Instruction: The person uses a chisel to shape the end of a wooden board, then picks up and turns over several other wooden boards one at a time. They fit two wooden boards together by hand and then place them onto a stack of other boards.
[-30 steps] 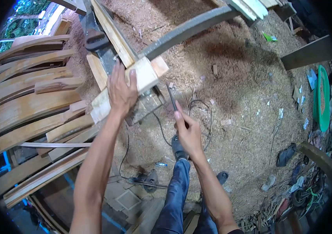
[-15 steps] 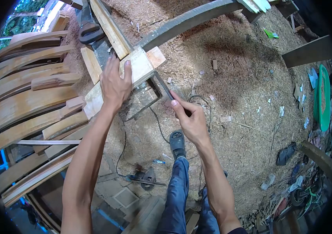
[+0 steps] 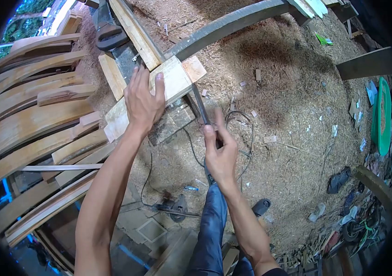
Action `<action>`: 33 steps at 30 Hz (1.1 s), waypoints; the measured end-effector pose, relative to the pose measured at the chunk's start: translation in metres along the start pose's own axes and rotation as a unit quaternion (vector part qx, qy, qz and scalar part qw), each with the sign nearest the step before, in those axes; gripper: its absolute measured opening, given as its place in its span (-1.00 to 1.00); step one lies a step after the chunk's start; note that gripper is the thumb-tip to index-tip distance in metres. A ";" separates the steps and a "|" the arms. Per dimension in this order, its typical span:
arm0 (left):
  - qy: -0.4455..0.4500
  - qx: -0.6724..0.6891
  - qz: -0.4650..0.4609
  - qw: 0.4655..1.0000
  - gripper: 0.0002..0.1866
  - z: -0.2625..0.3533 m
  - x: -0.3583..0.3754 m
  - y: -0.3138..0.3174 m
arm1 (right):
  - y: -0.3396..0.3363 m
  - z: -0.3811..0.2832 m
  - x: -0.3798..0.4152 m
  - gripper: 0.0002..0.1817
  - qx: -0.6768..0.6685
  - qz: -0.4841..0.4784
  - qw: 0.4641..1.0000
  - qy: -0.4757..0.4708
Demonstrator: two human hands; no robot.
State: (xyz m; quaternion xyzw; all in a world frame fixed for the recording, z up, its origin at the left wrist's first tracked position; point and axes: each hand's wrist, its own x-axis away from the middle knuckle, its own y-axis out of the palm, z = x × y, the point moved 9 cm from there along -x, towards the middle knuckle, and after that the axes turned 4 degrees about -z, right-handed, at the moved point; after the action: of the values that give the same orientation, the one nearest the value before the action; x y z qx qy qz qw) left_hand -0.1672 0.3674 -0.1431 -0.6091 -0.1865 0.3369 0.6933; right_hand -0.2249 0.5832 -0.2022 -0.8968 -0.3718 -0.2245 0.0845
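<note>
My left hand point(image 3: 144, 102) presses on a pale wooden board point(image 3: 173, 79), its fingers on the board's far side and its thumb lying on top. The board has a pinkish block-like end point(image 3: 193, 69). My right hand point(image 3: 221, 154) grips a narrow dark metal tool point(image 3: 200, 104) between thumb and fingers, with the index finger raised and blurred. The tool's far tip meets the board's near edge by the pinkish end. A long wooden piece point(image 3: 136, 33) runs away from the board beside a black-handled handsaw point(image 3: 109, 37).
Curved wooden pieces point(image 3: 35, 119) are stacked on the left. A curved beam point(image 3: 233, 23) arches across the top. Cables point(image 3: 252, 133) lie on the shavings-covered floor, with a power tool point(image 3: 177, 209) near my feet. A green basin point(image 3: 382, 117) stands at the right.
The board and my left hand appear slightly farther right in view. My right hand has moved down with the tool, which is now steeper, and its index finger has lifted. My feet have shifted.
</note>
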 end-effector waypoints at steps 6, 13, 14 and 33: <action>0.004 -0.003 0.011 1.000 -0.57 0.000 0.001 -0.001 | -0.014 0.048 0.020 -0.36 -0.207 -0.074 0.972 0.087; 0.002 -0.001 0.014 1.000 -0.56 0.000 0.000 0.000 | -0.001 0.025 0.019 -0.45 -0.157 -0.106 0.982 -0.017; 0.004 -0.001 0.014 1.000 -0.56 -0.001 -0.001 0.001 | -0.005 0.018 0.013 -0.48 -0.096 -0.096 0.989 -0.066; -0.006 -0.005 -0.021 1.000 -0.51 -0.003 -0.002 0.004 | 0.001 0.006 -0.007 -0.50 0.005 -0.072 0.988 -0.137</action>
State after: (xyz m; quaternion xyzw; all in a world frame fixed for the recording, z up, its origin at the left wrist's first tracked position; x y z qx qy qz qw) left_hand -0.1675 0.3637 -0.1472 -0.6069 -0.2049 0.3248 0.6958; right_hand -0.2265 0.5801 -0.2104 -0.8894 -0.4448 -0.1031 0.0205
